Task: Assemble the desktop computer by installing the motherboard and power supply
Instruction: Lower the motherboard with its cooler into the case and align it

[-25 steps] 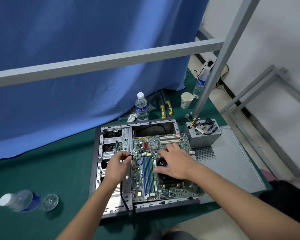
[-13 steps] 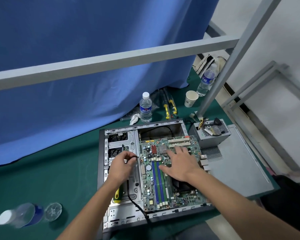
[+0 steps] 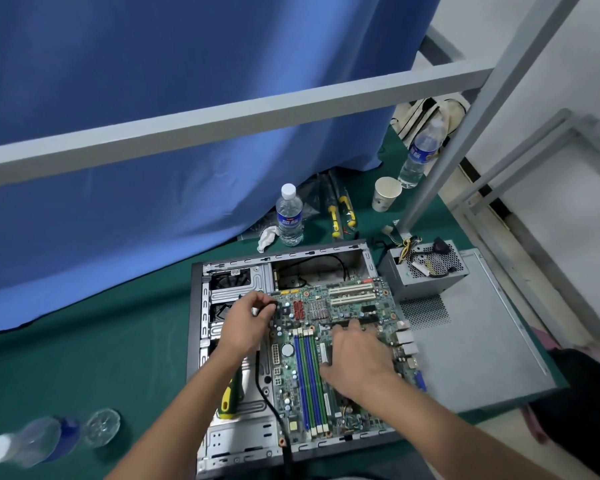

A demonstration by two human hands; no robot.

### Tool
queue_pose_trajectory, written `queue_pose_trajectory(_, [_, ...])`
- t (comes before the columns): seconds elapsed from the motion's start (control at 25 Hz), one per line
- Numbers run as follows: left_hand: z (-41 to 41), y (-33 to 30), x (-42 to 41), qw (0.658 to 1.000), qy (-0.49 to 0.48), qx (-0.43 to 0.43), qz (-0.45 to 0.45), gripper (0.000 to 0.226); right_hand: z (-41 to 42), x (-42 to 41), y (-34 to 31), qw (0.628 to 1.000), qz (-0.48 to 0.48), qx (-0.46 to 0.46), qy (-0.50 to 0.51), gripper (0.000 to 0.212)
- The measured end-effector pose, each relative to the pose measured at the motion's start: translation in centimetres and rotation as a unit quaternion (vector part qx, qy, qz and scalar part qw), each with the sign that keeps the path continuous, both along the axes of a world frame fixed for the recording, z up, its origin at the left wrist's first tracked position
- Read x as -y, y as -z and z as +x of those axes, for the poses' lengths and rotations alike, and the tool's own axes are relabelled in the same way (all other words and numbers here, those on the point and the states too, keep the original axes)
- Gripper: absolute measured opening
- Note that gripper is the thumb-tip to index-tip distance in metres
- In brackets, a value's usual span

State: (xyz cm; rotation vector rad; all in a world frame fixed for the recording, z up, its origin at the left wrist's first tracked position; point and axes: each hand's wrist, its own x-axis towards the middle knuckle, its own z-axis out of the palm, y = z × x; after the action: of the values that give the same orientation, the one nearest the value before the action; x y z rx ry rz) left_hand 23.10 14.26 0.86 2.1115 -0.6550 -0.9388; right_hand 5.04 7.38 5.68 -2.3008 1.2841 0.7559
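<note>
— Fingers first: what are yours doing?

— Left fingers are curled in, pinching the end of a thin black cable at the left edge of the green motherboard. My left hand sits over the drive-bay metal. My right hand lies flat on the board, fingers spread and straight, pressing down beside the blue and green memory slots.

— And the board itself?

— It lies inside the open grey metal computer case, which rests on its side on the green cloth table. The black cable trails from my pinch down across the case floor to its near edge.

— The power supply?

— That grey metal power supply box stands outside the case, just beside its far right corner, on the removed grey side panel, with its coloured wires bunched on top.

— Anything else nearby?

— A yellow-and-green screwdriver handle lies in the case under my left forearm. A clear water bottle with a blue label stands beyond the case, a white paper cup farther right.
</note>
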Motion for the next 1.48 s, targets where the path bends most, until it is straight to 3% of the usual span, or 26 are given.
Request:
queue_pose_trajectory(0.24, [0.9, 0.4, 1.2, 1.0, -0.011, 0.009, 0.006, 0.003, 0.1, 1.1, 0.5, 0.999, 0.013, -0.019, -0.03, 0.077])
queue_pose_trajectory(0.48, [2.1, 0.3, 2.7, 0.999, 0.016, 0.045, 0.013, 0.003, 2.0, 4.9, 2.6, 0.984, -0.058, 0.155, -0.064, 0.075])
queue_pose_trajectory(0.68, [3.3, 0.4, 4.2, 0.988, 0.083, 0.126, 0.046, 0.007, 1.8, 4.9, 4.9, 0.989, -0.044, 0.127, -0.055, 0.076])
queue_pose_trajectory(0.88, [3.1, 1.2, 3.6, 0.995, -0.057, -0.084, 0.002, 0.007, 1.7, 4.7, 5.2, 0.987, -0.072, 0.132, -0.054, 0.068])
queue_pose_trajectory(1.16, [2.7, 0.9, 3.3, 0.993, -0.043, -0.105, -0.018, 0.007, 1.9, 4.7, 5.1, 0.988, -0.081, 0.122, -0.049, 0.067])
queue_pose_trajectory(1.32, [2.5, 0.0, 3.0, 0.952, -0.124, -0.263, -0.097, 0.014, 1.8, 4.7, 5.2, 0.989, -0.082, 0.116, -0.049, 0.066])
queue_pose_trajectory(1.48, [2.3, -0.1, 2.4, 0.936, -0.119, -0.312, -0.107, 0.016, 1.9, 4.7, 5.1, 0.989, -0.081, 0.113, -0.05, 0.066])
